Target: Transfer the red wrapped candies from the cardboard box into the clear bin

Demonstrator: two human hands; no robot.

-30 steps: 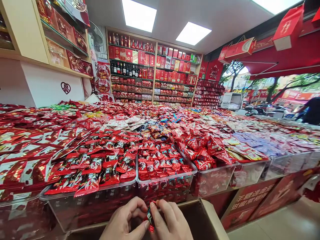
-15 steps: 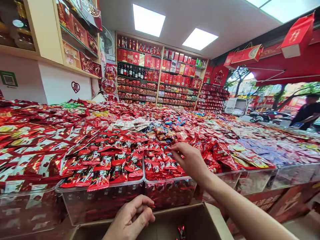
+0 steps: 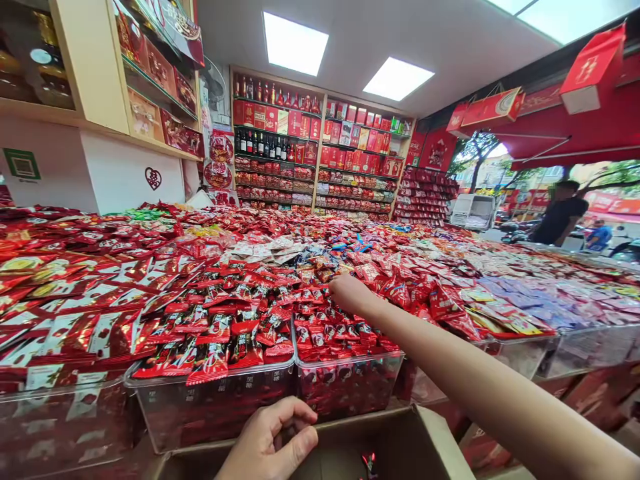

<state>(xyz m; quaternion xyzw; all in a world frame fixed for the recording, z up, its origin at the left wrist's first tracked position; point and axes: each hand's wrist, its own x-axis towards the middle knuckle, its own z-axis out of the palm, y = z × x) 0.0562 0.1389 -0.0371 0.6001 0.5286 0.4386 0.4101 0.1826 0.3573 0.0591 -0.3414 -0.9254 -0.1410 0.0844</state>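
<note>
My right hand reaches forward to the back of a clear bin heaped with small red-wrapped candies. Its fingertips point away and down, hidden behind the hand, so a hold on any candy cannot be made out. Low in front, my left hand hovers at the rim of an open cardboard box. Its fingers are loosely curled, thumb and forefinger apart, with nothing visible between them. Inside the box a small shiny red wrapped candy shows.
Left of that bin stands another clear bin of red-and-black packets. White-and-red packets lie farther left, lilac packets to the right. Shelves of bottles and red boxes line the back. A person stands outside at right.
My right hand has moved forward and slightly left, farther over the candies. My left hand has shifted slightly right in view. The person outside has moved left in view.
</note>
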